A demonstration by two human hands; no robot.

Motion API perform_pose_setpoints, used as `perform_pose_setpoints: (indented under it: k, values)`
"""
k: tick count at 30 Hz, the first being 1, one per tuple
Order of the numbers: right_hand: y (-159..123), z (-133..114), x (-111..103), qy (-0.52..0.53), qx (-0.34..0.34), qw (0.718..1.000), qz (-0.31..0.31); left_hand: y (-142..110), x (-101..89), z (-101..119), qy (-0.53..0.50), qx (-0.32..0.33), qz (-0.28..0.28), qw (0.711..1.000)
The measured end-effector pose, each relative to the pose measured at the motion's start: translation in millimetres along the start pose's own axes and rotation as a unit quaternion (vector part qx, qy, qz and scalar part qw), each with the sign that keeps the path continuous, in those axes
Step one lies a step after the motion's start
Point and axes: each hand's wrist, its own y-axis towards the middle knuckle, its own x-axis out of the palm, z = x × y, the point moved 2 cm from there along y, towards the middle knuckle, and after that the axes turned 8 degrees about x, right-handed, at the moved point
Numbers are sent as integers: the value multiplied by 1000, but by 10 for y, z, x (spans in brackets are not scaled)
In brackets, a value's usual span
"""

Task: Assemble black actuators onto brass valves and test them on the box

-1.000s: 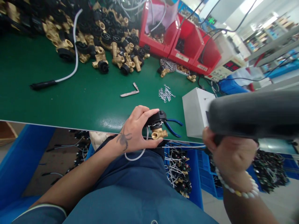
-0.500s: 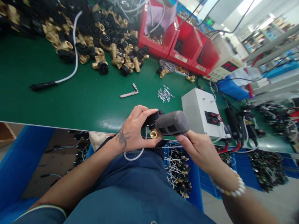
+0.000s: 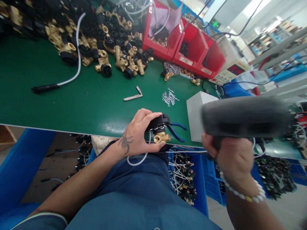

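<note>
My left hand grips a brass valve fitting with a black cap at the near edge of the green table; a white cable loops down from the fitting. My right hand is raised close to the camera, closed round the handle of a dark grey rubber mallet, whose blurred head hangs to the right of the fitting. Blue-handled pliers lie just right of the fitting.
A heap of brass and black fittings fills the table's far side, with red bins behind. Small metal clips, a metal bracket and a white box lie mid-table. Blue crates of wired parts stand below the edge.
The mallet struck down onto the fitting half a second ago and has now swung back up towards the camera. My left hand has kept its hold in place.
</note>
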Motion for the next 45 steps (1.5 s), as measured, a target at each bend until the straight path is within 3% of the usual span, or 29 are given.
perform_pose_setpoints:
  k: [2,3,6,8,13,18,21,24,28,32,41,45]
  values:
    - [-6,-8,-41,74,-17,996,50,-4,-1,-6,-4,1,9,1000]
    - [0,-17,-33,85,-17,995,39,-3,-4,-7,-5,3,10,1000]
    - [39,-34,46,-5,15,996,-83,5,-17,-3,-3,3,-1,1000]
    - [57,-24,48,-52,25,992,-115,8,-21,-1,-1,-3,-11,1000]
    - [32,75,-28,45,6,999,1,-4,-6,-12,-8,3,5,1000]
    - [48,57,153,-49,31,991,-124,5,-3,-6,-6,4,5,1000]
    - [107,2,186,-53,64,993,-86,-1,-1,-5,-5,0,-2,1000]
    - [163,-11,250,42,98,994,-30,-14,4,-12,-3,6,-2,1000]
    - [216,-18,473,90,80,989,-85,-8,2,-7,6,10,-2,1000]
    - [251,-45,578,66,68,993,-69,6,9,5,14,5,5,1000]
    - [298,-103,585,62,85,992,-66,-13,29,19,27,7,19,999]
    - [278,-125,475,97,87,988,-79,-27,46,33,23,3,24,999]
